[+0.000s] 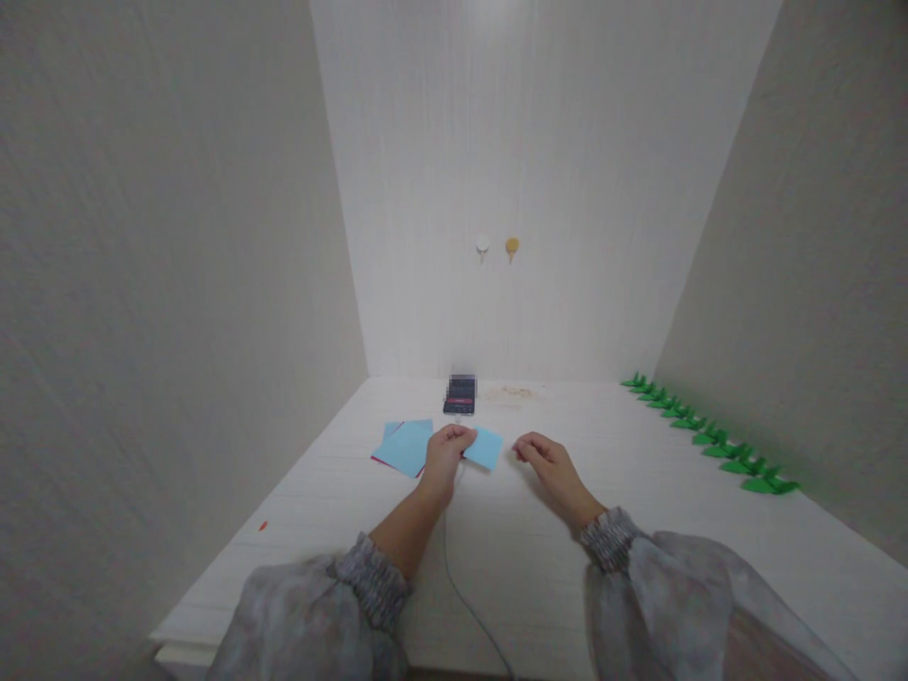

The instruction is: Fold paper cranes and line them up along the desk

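Note:
A small light-blue sheet of paper [485, 449] is pinched by my left hand [446, 449] at its left edge, thumb on top, above the white table. To the right of that sheet is my right hand [550, 461], its fingers curled together, a short gap away from the paper; I see nothing in it. A loose pile of blue paper sheets [410, 447], with red edges peeking out beneath, lies just left of my left hand.
A phone [460, 395] stands behind my hands, and a grey-white cable [464, 601] runs toward the table's front edge. Green folded paper pieces [709, 438] line the right side. An orange scrap [263, 526] lies at left. White [482, 246] and yellow hooks [512, 245] hang on the back wall.

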Action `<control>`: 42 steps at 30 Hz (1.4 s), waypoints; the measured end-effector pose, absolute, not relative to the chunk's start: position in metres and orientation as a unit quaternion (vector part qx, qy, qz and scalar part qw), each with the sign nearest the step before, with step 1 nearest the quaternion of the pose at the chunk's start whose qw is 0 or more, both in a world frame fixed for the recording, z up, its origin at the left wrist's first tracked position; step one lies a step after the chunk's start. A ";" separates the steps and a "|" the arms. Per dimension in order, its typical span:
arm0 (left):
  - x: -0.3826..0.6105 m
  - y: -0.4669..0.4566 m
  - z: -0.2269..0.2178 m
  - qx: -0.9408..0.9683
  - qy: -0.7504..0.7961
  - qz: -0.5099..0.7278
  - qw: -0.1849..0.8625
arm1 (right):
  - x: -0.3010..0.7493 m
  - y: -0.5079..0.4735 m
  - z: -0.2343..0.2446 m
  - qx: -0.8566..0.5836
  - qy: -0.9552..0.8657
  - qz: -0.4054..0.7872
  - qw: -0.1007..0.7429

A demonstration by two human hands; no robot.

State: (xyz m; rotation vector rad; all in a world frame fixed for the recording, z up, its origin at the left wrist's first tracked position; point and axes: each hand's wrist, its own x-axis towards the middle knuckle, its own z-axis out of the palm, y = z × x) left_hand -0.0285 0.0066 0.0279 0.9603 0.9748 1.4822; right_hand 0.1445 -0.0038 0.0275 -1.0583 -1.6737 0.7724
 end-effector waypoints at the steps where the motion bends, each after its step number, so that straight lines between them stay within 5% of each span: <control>1: -0.026 0.006 0.028 0.410 0.404 0.618 0.536 | 0.143 -0.005 0.028 -0.425 -0.689 0.326 0.488; 27: -0.015 -0.010 0.032 0.475 0.307 0.518 0.642 | 0.135 -0.015 0.030 -0.346 -0.515 0.597 0.509; 33: -0.016 -0.007 0.031 0.495 0.354 0.519 0.601 | 0.135 -0.012 0.025 -0.326 -0.501 0.631 0.495; 42: -0.015 0.002 0.029 0.577 0.488 0.504 0.419 | 0.136 -0.013 0.031 -0.353 -0.678 0.411 0.498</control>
